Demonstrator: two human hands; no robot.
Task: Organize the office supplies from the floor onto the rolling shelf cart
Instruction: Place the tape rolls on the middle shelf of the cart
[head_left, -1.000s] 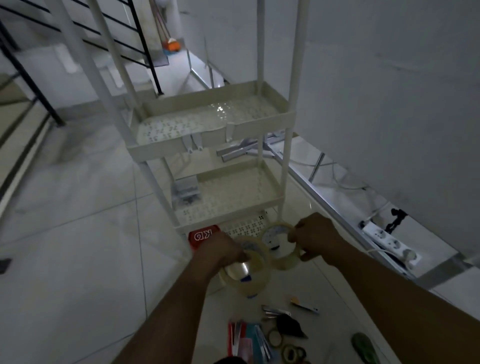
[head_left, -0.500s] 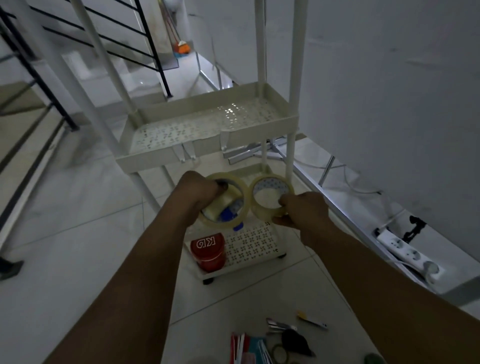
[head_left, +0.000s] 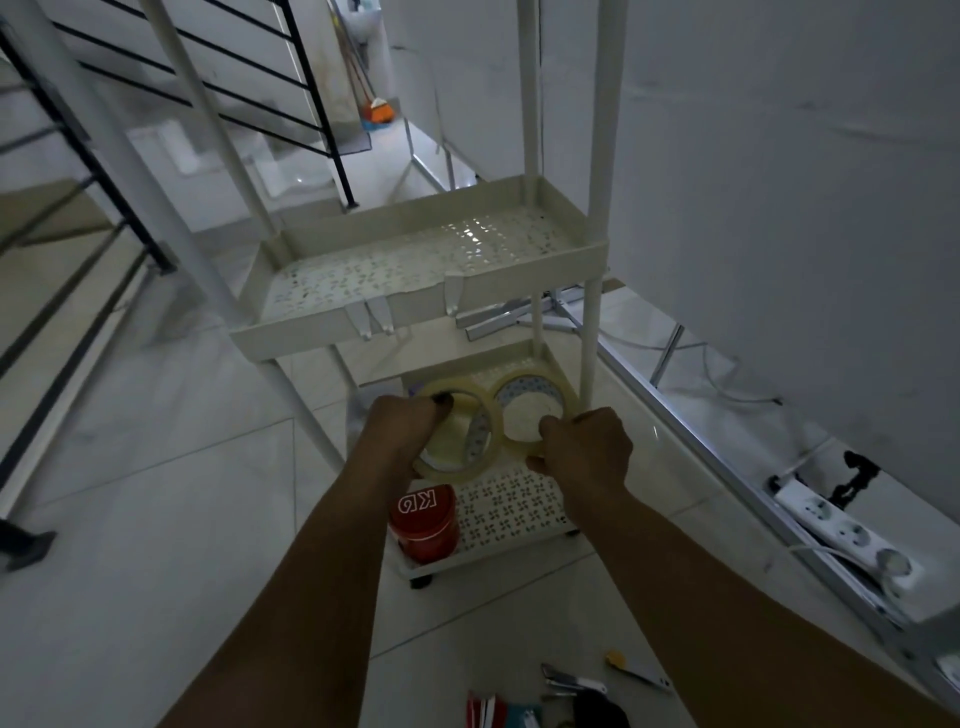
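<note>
Head cam, looking down in a pretty dim room: pale glossy floor tiles (head_left: 156, 545), a plain white wall (head_left: 779, 208) on the right, and a black stair railing (head_left: 78, 171) off to the left with a broom (head_left: 376, 106) leaning at the far end.

The white rolling cart (head_left: 415, 291) stands beside the wall. Its upper tray is bare and perforated, and the bottom tray has a red tin (head_left: 426, 522) sitting in its near left corner.

Both hands are out in front of the cart's lower shelves. The left hand (head_left: 402, 431) is closed around one clear tape roll (head_left: 457, 434), fingers hooked through the hole, and the right hand (head_left: 584, 447) pinches the rim of a second tape roll (head_left: 530, 413). The two rolls touch side by side, held above the bottom tray.

A white power strip (head_left: 852, 530) lies along the wall on the right. Down at the bottom edge there's a little pile of supplies (head_left: 566, 696) on the floor: hard to make out exactly, but a small cutter (head_left: 636, 673) lies just beside them.
</note>
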